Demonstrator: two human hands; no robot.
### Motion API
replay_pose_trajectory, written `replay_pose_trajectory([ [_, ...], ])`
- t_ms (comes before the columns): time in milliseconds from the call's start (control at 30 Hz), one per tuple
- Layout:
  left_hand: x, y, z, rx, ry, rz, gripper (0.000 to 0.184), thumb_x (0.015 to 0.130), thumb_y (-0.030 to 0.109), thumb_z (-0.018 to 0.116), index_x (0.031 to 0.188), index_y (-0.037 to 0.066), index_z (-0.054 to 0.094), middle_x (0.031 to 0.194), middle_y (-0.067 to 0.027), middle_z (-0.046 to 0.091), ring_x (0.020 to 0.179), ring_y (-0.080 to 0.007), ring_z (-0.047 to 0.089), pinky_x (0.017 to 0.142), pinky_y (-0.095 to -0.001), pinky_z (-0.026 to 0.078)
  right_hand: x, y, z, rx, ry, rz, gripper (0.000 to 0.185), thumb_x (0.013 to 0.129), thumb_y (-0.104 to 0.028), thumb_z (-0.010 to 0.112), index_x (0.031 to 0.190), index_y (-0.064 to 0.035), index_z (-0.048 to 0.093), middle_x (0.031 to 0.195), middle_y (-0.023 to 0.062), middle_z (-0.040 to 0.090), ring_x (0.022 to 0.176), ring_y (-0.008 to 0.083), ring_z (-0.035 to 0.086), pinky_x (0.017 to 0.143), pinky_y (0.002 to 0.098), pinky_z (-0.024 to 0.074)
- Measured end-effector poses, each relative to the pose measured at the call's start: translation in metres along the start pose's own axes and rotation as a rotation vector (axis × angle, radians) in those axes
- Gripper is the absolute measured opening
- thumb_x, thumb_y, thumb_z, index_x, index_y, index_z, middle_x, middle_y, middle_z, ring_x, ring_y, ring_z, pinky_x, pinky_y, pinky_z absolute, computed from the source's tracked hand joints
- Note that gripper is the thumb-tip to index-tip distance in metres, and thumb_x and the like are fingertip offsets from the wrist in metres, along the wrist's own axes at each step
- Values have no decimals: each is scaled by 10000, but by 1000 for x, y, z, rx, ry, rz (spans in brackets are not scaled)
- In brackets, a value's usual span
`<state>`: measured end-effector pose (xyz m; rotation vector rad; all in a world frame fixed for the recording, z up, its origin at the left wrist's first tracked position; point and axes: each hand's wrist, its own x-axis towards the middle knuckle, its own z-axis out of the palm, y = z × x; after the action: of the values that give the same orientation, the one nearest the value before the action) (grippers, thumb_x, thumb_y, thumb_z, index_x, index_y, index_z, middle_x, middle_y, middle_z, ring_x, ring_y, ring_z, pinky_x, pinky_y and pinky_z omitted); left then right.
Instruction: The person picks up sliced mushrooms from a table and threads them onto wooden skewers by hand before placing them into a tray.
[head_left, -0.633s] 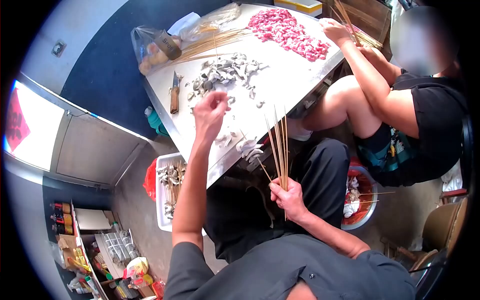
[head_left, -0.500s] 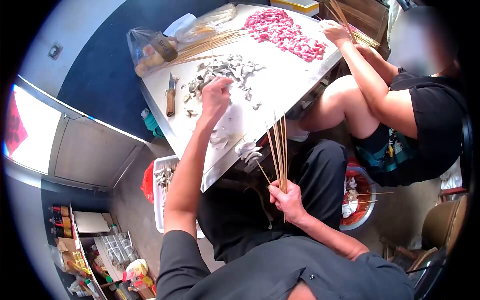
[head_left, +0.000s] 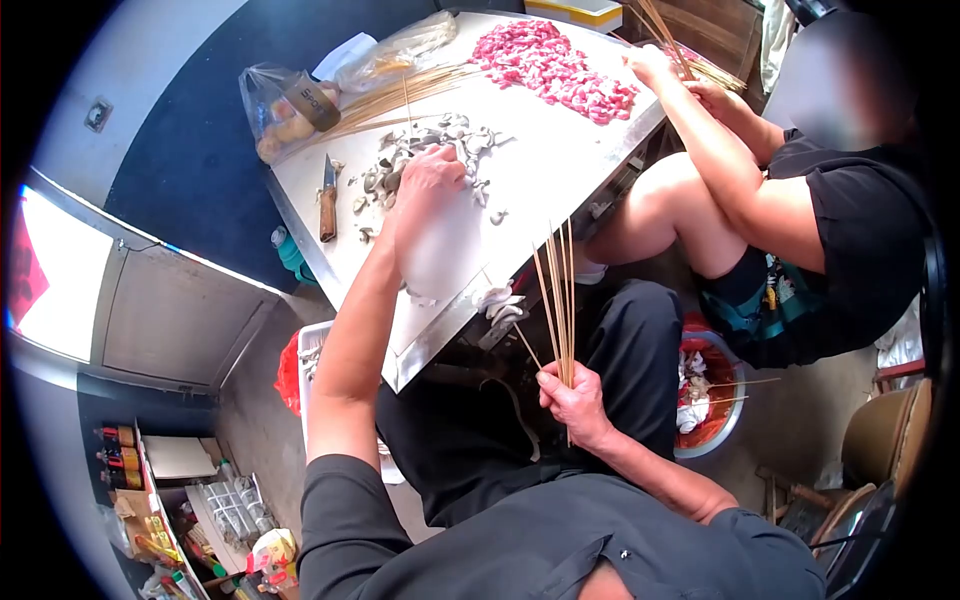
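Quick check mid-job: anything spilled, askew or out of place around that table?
Nothing looks clearly spilled or damaged. Slightly odd: thin sticks jut over the rim of the bucket on the floor, and a bare-bladed knife lies loose near the table's edge, beside the grey pieces.

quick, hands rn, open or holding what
Left hand: down at the grey mushroom pieces; grip cannot be told.
Right hand: closed, holding bamboo skewers, one of them loaded.
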<state>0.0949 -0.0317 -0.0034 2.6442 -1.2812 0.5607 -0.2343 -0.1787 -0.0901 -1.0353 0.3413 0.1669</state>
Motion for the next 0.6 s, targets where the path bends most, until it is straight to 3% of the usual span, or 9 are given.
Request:
replay_pose_trajectory([
  [33,1,5,-4,81,11,92,49,757,102,645,756,55,632,833,-48,596,891,-238,571,755,-376,467,-1,1,0,-10,1,-5,85,912,-132,600,897,-51,578,625,-15,548,464,23,412,422,176,312],
  [200,-15,11,8,62,49,123,54,734,73,624,769,49,589,814,-80,579,920,-253,557,763,-384,437,-7,3,2,-24,-2,-8,88,913,-133,599,897,-50,576,624,-13,548,460,24,411,420,176,311],
  [267,-23,13,8,-31,134,11,98,753,82,640,785,30,564,793,-88,570,809,-290,570,726,-420,458,-7,3,2,-30,-9,-9,88,913,-132,598,898,-49,575,623,-12,548,458,24,409,419,176,310],
  [333,-36,17,5,-107,166,-105,91,788,54,645,803,16,564,775,-79,603,727,-252,620,675,-381,494,-6,3,1,-42,-9,-19,86,913,-132,596,901,-50,574,622,-10,548,455,25,406,416,176,307],
  [400,-49,28,-16,-897,222,-538,70,820,32,645,870,9,602,798,-56,637,692,-167,638,631,-297,509,-7,-2,4,-38,-14,-17,86,914,-133,596,901,-51,574,621,-10,548,454,25,406,415,176,307],
  [433,-58,37,-30,-1259,252,-616,85,838,29,658,906,3,612,780,-54,641,711,-122,643,641,-247,518,-7,-4,5,-32,-14,-11,85,914,-133,596,902,-52,574,620,-9,548,453,25,406,415,175,306],
  [600,-104,61,-48,-1737,329,-870,125,848,17,650,968,-11,631,861,-85,645,778,-214,659,734,-336,553,-7,-1,17,-32,-73,-13,85,911,-132,602,897,-54,572,617,-7,549,451,25,406,414,175,305],
])
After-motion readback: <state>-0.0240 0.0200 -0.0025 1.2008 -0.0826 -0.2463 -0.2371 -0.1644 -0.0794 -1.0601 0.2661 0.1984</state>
